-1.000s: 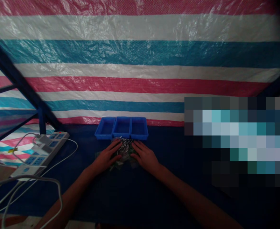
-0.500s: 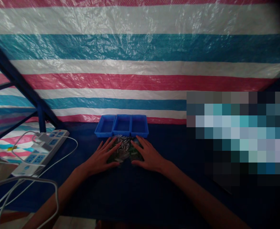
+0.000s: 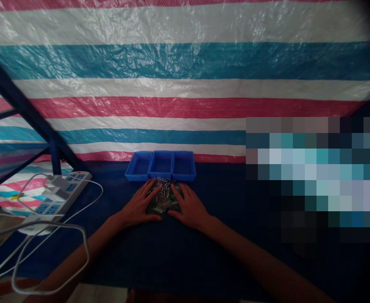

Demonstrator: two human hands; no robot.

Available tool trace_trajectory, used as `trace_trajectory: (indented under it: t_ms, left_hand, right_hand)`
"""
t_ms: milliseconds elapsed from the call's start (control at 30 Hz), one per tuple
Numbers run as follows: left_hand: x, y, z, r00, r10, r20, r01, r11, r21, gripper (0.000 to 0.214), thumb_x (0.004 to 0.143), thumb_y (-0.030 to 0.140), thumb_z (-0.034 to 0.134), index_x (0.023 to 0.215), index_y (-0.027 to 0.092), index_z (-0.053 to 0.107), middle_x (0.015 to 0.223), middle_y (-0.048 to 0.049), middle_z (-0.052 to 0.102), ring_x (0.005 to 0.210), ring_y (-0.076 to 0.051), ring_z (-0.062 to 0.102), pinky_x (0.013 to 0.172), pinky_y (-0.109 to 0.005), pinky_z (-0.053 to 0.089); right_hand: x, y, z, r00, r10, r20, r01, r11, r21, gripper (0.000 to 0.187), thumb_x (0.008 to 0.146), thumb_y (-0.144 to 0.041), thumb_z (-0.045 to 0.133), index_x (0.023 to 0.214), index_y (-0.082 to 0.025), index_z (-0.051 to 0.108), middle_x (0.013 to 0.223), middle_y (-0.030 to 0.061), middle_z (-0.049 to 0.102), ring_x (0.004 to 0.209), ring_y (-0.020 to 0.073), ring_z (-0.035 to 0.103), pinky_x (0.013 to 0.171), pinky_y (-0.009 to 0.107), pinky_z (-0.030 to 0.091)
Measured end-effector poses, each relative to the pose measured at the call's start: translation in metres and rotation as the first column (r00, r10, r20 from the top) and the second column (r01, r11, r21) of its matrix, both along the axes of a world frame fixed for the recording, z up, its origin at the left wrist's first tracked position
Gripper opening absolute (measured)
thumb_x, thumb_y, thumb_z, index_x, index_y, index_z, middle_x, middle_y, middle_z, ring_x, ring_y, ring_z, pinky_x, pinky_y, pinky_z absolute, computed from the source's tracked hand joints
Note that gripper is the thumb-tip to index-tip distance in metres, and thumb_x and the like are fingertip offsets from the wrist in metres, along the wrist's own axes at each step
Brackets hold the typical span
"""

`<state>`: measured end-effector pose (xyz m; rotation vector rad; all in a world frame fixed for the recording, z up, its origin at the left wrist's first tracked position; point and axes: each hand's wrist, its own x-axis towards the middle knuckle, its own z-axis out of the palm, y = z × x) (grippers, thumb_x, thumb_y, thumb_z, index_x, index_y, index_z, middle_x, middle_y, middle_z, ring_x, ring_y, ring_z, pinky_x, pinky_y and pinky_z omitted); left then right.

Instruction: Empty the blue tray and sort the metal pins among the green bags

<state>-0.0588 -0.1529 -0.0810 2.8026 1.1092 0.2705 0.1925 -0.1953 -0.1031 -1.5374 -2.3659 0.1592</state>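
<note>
A heap of small silvery metal pieces, slim like screws or pins, lies on the dark blue table before me. Under and around the heap is a crumpled, partly see-through plastic bag with greenish patches. My left hand rests along its left side, fingers stretched out and thumb pointing inward. Opposite it, my right hand lies along the right side with its fingers spread. Both hands touch the edges of the bag and frame the metal pieces. Whether the pieces are inside the bag or on top, I cannot tell.
Three joined blue trays stand just beyond the heap. On the left lies a white power strip with plugs and loose white cables. A striped plastic sheet hangs behind the table. A pixelated area covers the right.
My hands have moved closer together around the bag, the right one leftward and the left one slightly inward. The cable at lower left has shifted right.
</note>
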Motion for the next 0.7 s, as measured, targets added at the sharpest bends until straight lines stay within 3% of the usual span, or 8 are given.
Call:
trace_trajectory:
  t_ms: [167,333,433,567,633,700]
  left_hand:
    - [-0.005,0.010,0.001,1.000,-0.023,-0.002,0.023,1.000,0.011,0.098,0.074,0.073,0.059,0.152,0.031,0.018,0.158,-0.0089,0.010,0.143,-0.037,0.018,0.116,-0.053,0.025]
    - [-0.014,0.026,0.001,0.995,-0.094,0.023,0.093,0.994,0.054,0.086,0.079,0.067,0.058,0.150,0.032,0.024,0.153,-0.0093,0.026,0.138,-0.032,0.029,0.115,-0.050,0.029]
    - [-0.018,0.031,0.001,0.991,-0.131,-0.002,0.131,0.988,0.079,0.088,0.076,0.070,0.057,0.150,0.033,0.025,0.151,-0.0098,0.030,0.136,-0.034,0.032,0.113,-0.052,0.029]
    - [-0.020,0.029,0.008,0.989,-0.140,-0.041,0.145,0.980,0.134,0.094,0.072,0.077,0.054,0.150,0.033,0.024,0.154,-0.0110,0.024,0.137,-0.037,0.028,0.112,-0.055,0.026]
    - [-0.018,0.024,0.015,0.991,-0.135,-0.017,0.136,0.973,0.186,0.090,0.076,0.075,0.053,0.150,0.031,0.027,0.154,-0.0116,0.023,0.139,-0.037,0.027,0.112,-0.055,0.026]
    - [-0.009,0.015,0.024,0.987,-0.117,0.109,0.085,0.962,0.260,0.070,0.085,0.061,0.054,0.145,0.027,0.038,0.149,-0.0114,0.035,0.135,-0.032,0.036,0.111,-0.049,0.031]
  right_hand:
    - [-0.004,0.002,0.004,0.999,-0.043,0.002,0.043,0.998,0.036,0.070,0.091,-0.058,0.043,0.150,-0.023,0.031,0.144,0.0159,0.032,0.133,0.0312,0.033,0.110,0.046,0.034]
    - [-0.002,0.003,0.006,0.999,-0.039,-0.020,0.039,0.998,0.046,0.065,0.090,-0.052,0.048,0.148,-0.025,0.036,0.141,0.0148,0.035,0.128,0.0283,0.037,0.107,0.043,0.036]
    - [0.000,0.001,0.006,0.998,-0.033,-0.049,0.037,0.996,0.080,0.072,0.087,-0.059,0.049,0.148,-0.024,0.035,0.146,0.0135,0.030,0.131,0.0284,0.034,0.110,0.044,0.033]
    - [0.006,-0.001,0.010,0.997,-0.033,-0.071,0.044,0.985,0.165,0.077,0.085,-0.067,0.046,0.147,-0.022,0.038,0.150,0.0114,0.026,0.137,0.0300,0.027,0.116,0.049,0.021]
    - [0.007,0.000,0.014,0.995,-0.028,-0.099,0.048,0.978,0.204,0.069,0.088,-0.064,0.043,0.141,-0.019,0.045,0.146,0.0107,0.034,0.136,0.0277,0.028,0.117,0.047,0.019]
    - [0.006,0.004,0.021,0.991,-0.021,-0.135,0.049,0.976,0.214,0.055,0.092,-0.056,0.041,0.129,-0.018,0.056,0.135,0.0102,0.046,0.129,0.0234,0.036,0.113,0.042,0.026]
